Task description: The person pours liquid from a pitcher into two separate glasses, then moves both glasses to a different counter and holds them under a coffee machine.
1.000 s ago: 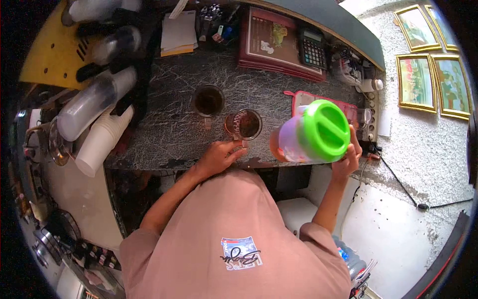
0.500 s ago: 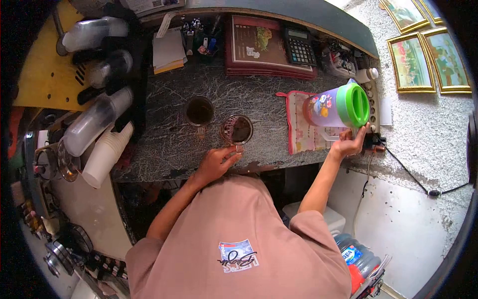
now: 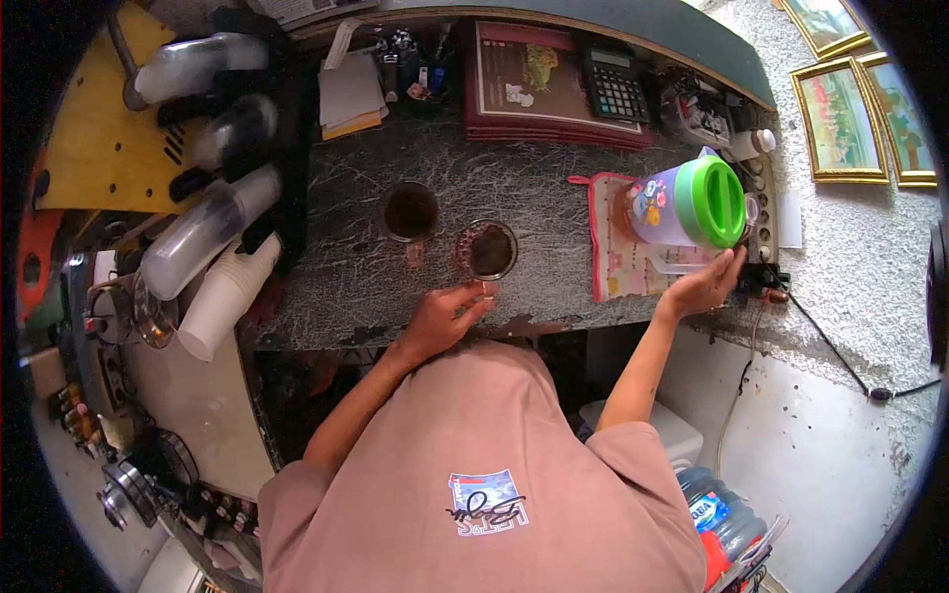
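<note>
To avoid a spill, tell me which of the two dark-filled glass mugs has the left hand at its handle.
The right-hand mug, nearer the front edge of the counter. The left hand is there; the other mug has none.

Green-lidded pitcher [image 3: 667, 206]'s been moved off from the glass mug [image 3: 488, 251] and plonked on the pink-edged mat [image 3: 618, 269], right hand [image 3: 698, 288] now opened.

A dark, scratched countertop [image 3: 346, 287] is edged at the back by a raised grey-green ledge [image 3: 593, 20]. Gold-framed pictures [image 3: 840, 124] are hung on a rough white wall [image 3: 840, 267] — brightly lit at the top. A yellow perforated panel [image 3: 104, 128] is set at the left — above a beige surface [image 3: 198, 405].
</note>
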